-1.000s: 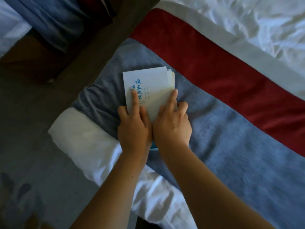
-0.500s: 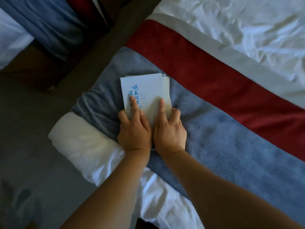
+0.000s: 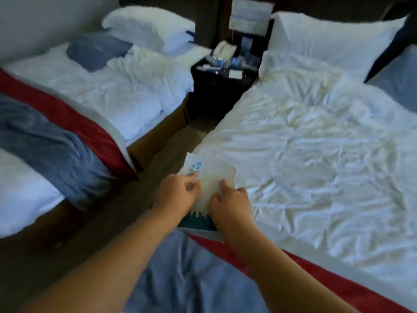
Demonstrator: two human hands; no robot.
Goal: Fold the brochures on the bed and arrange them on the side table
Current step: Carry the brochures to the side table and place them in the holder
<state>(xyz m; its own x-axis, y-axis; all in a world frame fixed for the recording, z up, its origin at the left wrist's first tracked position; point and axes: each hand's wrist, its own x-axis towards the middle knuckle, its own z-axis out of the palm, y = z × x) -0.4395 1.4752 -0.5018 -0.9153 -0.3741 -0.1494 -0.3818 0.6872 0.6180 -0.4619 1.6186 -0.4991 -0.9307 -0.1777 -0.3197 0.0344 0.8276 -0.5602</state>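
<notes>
A stack of folded white brochures [image 3: 209, 177] with blue lettering and a teal lower edge is lifted above the left corner of the right bed [image 3: 316, 154]. My left hand [image 3: 178, 195] grips the stack's left side and my right hand [image 3: 230, 206] grips its right side. The dark side table [image 3: 216, 91] stands far ahead between the two beds, well beyond the brochures.
The side table carries a white phone [image 3: 224, 50], bottles and small items. A second bed [image 3: 90, 91] with a red and blue-grey runner lies to the left. A narrow floor aisle [image 3: 171, 141] runs between the beds. White pillows lie at both heads.
The brochures were pressed flat on the blue-grey runner; both hands now hold them lifted off it. The view has swung up toward the side table and both beds.
</notes>
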